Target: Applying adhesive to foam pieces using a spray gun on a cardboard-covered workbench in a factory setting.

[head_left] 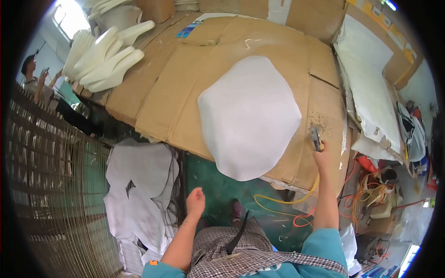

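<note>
A large, smooth white sheet with rounded corners [250,116] lies on the cardboard-covered table [157,111], its near end reaching over the front edge. To the right of the sheet, my right hand [321,155] is closed around a small grey metal hand tool [316,138], low over the cardboard. Its exact kind is unclear. A yellow hose [282,202] runs from below that hand. My left hand [195,203] hangs in front of the table, fingers curled, apart from the sheet, with nothing visible in it.
White cut pieces [143,185] are heaped on a wire rack at the left. Cream moulded shells [102,60] stack at the far left corner, with a person [41,88] beyond. Tangled hoses [366,194] lie at the right. Dark specks [321,121] dot the cardboard near the tool.
</note>
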Demonstrator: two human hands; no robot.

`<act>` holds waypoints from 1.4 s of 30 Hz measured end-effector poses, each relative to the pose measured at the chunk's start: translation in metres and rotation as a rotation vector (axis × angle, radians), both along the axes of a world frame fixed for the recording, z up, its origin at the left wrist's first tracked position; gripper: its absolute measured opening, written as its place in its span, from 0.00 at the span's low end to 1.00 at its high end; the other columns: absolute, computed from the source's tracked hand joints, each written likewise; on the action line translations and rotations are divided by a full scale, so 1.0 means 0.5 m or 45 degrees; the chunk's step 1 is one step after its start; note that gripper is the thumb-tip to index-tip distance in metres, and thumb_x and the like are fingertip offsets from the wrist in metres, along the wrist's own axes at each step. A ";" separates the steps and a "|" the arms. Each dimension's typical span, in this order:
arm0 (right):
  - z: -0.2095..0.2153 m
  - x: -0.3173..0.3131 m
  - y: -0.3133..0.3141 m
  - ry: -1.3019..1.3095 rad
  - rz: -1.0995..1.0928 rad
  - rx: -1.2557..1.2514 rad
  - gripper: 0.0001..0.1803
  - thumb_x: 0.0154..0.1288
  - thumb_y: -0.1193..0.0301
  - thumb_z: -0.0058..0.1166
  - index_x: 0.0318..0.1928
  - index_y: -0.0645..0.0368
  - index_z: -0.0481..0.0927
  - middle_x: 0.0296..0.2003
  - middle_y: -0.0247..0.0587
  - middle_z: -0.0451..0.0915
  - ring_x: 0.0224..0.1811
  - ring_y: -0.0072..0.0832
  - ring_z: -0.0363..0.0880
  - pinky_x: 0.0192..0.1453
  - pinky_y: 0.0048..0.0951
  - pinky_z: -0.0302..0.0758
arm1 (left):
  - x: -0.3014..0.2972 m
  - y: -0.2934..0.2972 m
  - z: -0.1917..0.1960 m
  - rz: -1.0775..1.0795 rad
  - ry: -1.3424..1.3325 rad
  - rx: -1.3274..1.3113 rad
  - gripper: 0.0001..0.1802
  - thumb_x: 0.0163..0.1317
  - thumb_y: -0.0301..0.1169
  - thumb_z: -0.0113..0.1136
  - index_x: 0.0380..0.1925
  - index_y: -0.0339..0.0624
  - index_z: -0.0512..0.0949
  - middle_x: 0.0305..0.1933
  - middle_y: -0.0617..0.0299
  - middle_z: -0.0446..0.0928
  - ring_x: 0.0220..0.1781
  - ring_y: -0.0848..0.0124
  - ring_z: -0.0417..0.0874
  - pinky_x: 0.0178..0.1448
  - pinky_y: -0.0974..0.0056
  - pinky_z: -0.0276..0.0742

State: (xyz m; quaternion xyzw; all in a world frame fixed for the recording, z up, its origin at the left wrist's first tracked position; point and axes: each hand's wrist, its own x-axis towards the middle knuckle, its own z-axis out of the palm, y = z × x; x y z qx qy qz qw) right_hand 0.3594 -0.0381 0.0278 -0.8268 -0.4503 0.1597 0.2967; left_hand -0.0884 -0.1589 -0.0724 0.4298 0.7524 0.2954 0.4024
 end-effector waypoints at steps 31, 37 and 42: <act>0.417 -0.191 -0.489 0.804 0.442 0.301 0.27 0.53 0.80 0.54 0.56 0.67 0.65 0.31 0.34 0.74 0.33 0.21 0.73 0.38 0.23 0.73 | -0.204 -0.103 -0.056 -0.156 0.570 -0.065 0.25 0.45 0.34 0.57 0.46 0.40 0.73 0.49 0.49 0.72 0.55 0.53 0.68 0.60 0.55 0.64; 0.416 -0.225 -0.497 1.072 0.506 0.348 0.31 0.52 0.79 0.56 0.58 0.66 0.62 0.31 0.37 0.75 0.32 0.23 0.76 0.38 0.24 0.74 | -0.207 -0.117 -0.073 -0.118 0.456 -0.284 0.19 0.45 0.34 0.57 0.39 0.39 0.78 0.45 0.48 0.75 0.51 0.55 0.73 0.57 0.57 0.67; 0.435 -0.208 -0.487 0.836 0.281 0.540 0.30 0.54 0.76 0.55 0.57 0.66 0.62 0.30 0.36 0.73 0.29 0.22 0.74 0.35 0.23 0.74 | -0.146 -0.066 -0.056 -0.204 0.362 -0.132 0.18 0.46 0.35 0.57 0.38 0.39 0.78 0.42 0.49 0.77 0.48 0.54 0.75 0.55 0.57 0.69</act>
